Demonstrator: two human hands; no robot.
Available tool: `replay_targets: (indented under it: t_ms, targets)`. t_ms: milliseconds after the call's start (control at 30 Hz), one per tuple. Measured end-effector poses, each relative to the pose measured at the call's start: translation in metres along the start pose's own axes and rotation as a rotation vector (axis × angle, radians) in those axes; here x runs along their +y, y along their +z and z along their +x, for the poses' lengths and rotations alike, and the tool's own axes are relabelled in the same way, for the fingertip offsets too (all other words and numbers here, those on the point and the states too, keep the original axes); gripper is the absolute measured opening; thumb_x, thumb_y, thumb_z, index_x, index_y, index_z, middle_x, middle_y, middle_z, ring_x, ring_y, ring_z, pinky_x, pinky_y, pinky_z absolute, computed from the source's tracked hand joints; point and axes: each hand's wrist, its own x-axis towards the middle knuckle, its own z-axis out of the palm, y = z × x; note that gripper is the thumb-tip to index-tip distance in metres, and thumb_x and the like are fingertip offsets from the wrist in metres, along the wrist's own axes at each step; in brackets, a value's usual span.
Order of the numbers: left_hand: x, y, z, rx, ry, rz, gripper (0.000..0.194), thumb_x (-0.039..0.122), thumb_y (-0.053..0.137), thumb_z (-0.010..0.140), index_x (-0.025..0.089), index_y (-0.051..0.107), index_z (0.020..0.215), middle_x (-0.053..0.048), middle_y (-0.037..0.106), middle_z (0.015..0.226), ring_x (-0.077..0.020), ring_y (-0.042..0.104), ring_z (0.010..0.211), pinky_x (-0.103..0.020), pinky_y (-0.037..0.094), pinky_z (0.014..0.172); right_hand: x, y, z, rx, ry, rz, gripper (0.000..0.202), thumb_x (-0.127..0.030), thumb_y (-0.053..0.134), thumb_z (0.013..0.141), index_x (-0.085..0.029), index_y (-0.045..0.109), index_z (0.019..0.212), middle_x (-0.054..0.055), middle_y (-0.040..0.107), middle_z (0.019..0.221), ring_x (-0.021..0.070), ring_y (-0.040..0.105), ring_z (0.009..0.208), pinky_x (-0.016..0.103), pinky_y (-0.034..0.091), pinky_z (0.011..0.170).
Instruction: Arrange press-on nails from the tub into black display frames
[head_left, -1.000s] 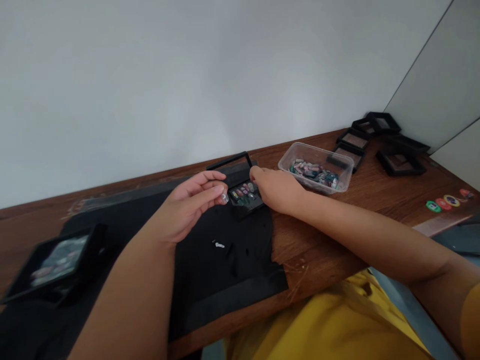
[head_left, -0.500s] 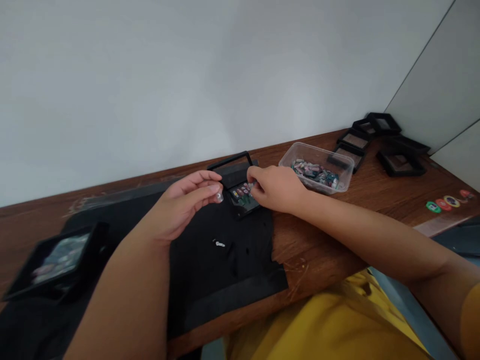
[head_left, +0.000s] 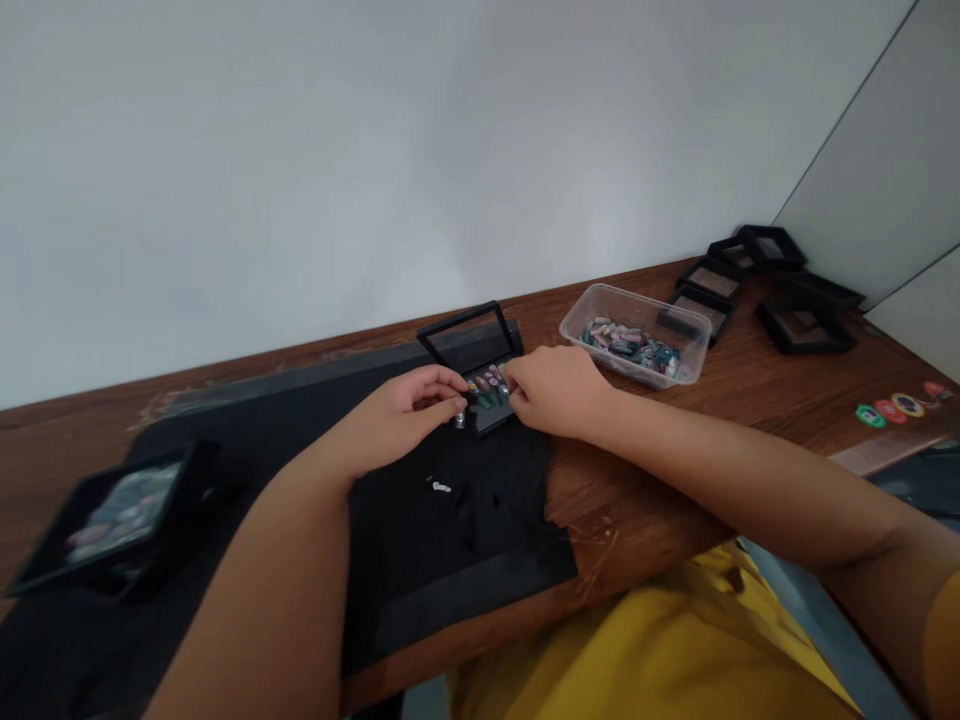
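Note:
A small black case (head_left: 495,420) stands with its framed lid (head_left: 466,318) raised, at the back of the black mat. Pink and green press-on nails (head_left: 487,390) lie in rows inside it. My left hand (head_left: 412,415) is at the case's left edge, pinching a small shiny clear piece (head_left: 460,419) between thumb and fingers. Over the right side of the case, my right hand (head_left: 559,388) has its fingers curled and pressed together at the nails. Its fingertips are partly hidden, so what they hold cannot be made out.
A clear plastic tub (head_left: 697,345) of loose nails stands right of the case. Several black frame boxes (head_left: 806,325) lie at the far right. Another filled black case (head_left: 199,480) sits at left on the black mat (head_left: 405,590). White scraps (head_left: 441,487) lie nearer me. Round stickers (head_left: 890,410) are at right.
My left hand has moved right, bringing the small clear piece to the left edge of the case. My right hand stays at the nails, shifted slightly.

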Motion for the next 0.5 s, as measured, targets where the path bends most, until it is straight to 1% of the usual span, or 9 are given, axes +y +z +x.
replay_targets:
  t_ms: [133,233,367,500]
  targets:
    - [-0.0012,0.0010,0.0002,-0.009,-0.014,0.029,0.032,0.045,0.079,0.070,0.022,0.073,0.091,-0.002,0.075,0.083,-0.0202,0.068,0.077,-0.031,0.054,0.072,-0.0024,0.0012,-0.0007,-0.006,-0.006,0.004,0.026,-0.021,0.054,0.093,-0.018,0.077,0.106,0.015,0.080,0.105,0.0320,0.076,0.101,0.039,0.055,0.079]
    - [-0.0009,0.0003,-0.0001,-0.030,0.002,0.024,0.028,0.043,0.079,0.071,0.023,0.075,0.090,-0.003,0.077,0.084,-0.0207,0.069,0.077,-0.031,0.055,0.071,-0.0032,0.0016,-0.0010,-0.005,-0.009,0.009,0.027,-0.021,0.054,0.093,-0.018,0.077,0.106,0.015,0.080,0.105,0.0316,0.076,0.101,0.039,0.055,0.079]
    - [-0.0023,-0.0012,-0.0004,-0.066,0.015,0.009,0.026,0.039,0.081,0.073,0.023,0.076,0.093,-0.004,0.077,0.087,-0.0210,0.069,0.079,-0.031,0.056,0.072,-0.0026,0.0018,-0.0008,0.005,-0.015,0.011,0.027,-0.022,0.054,0.093,-0.019,0.077,0.107,0.015,0.080,0.106,0.0316,0.076,0.102,0.038,0.054,0.079]
    - [-0.0033,-0.0014,-0.0005,-0.068,0.014,0.008,0.025,0.039,0.080,0.074,0.023,0.076,0.093,-0.003,0.077,0.087,-0.0206,0.069,0.079,-0.031,0.056,0.072,-0.0020,0.0021,-0.0012,-0.003,-0.016,0.010,0.027,-0.022,0.054,0.094,-0.018,0.077,0.108,0.014,0.080,0.105,0.0309,0.076,0.101,0.036,0.053,0.078]
